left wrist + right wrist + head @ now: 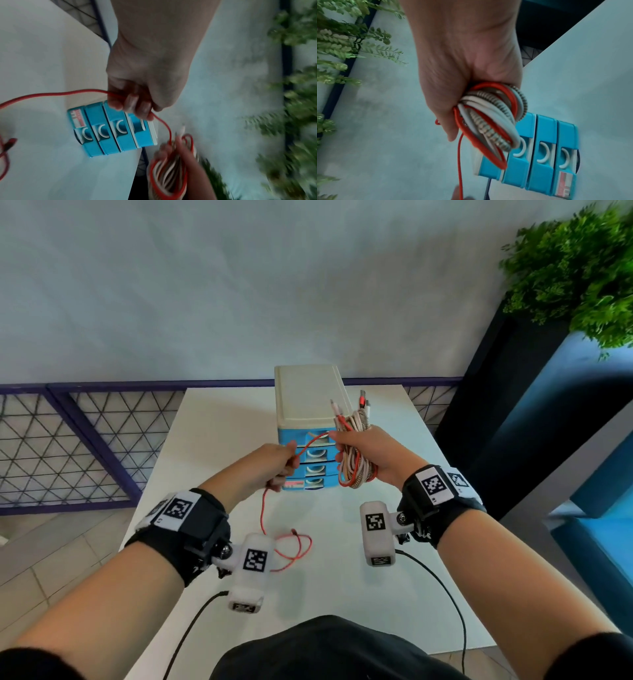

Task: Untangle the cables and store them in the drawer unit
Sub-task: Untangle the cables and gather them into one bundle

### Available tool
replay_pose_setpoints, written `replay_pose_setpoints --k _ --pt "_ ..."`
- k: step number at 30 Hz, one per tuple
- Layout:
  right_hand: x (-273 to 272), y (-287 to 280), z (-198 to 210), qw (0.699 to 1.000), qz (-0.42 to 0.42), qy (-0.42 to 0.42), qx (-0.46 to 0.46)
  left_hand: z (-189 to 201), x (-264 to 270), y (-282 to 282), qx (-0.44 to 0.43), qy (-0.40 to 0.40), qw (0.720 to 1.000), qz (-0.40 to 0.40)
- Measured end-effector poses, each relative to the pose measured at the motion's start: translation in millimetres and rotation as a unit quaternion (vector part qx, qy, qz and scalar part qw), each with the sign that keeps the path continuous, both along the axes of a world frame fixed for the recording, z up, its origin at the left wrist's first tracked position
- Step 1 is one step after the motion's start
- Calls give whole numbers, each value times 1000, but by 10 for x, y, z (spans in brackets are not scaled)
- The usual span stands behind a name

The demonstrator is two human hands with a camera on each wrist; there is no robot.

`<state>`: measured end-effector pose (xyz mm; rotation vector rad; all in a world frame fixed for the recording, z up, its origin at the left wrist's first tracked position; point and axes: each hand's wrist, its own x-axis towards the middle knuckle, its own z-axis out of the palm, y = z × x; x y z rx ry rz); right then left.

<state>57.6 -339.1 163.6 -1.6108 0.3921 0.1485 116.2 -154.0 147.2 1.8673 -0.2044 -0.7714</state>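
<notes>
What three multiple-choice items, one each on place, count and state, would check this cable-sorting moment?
1. Where does the red cable's loose end lie?
A. on the white table near the person
B. on top of the drawer unit
C. inside a drawer

2. How many blue drawer fronts does the drawer unit show?
A. two
B. four
C. six

3. What does the right hand hold?
A. nothing
B. a drawer handle
C. a bundle of cables

Key: 1 A, the red cable loops on the white table. 2 B, the drawer unit shows four fronts. 3 C, the right hand grips the bundle of cables; the left hand pinches the red strand.
</notes>
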Motion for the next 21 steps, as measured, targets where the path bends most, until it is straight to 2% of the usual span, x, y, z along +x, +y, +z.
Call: replay_pose_setpoints --k 1,3,5,7,12,15,19,21 --pt "7 -27 -34 1000 -16 -6 -13 -27 4 65 -48 78 996 5" --pt "-8 -53 -95 999 -32 -10 -40 -71 -10 159 -134 176 975 12" --pt "-34 0 -133 999 -29 -12 -45 -55 -55 176 -202 215 955 31" --pt "-56 96 -155 999 -27 -19 -31 -6 -123 124 -232 226 945 46" --pt "-82 294 -146 995 57 -19 84 68 -279 -45 -169 183 968 -15" --pt "-111 388 -89 992 82 -13 97 84 -318 -76 -126 155 979 -41" --pt "-90 439 -118 999 -5 0 36 84 -349 -31 -104 122 986 -48" --pt "-60 424 -129 997 -68 -10 39 48 -363 12 -103 141 982 -67"
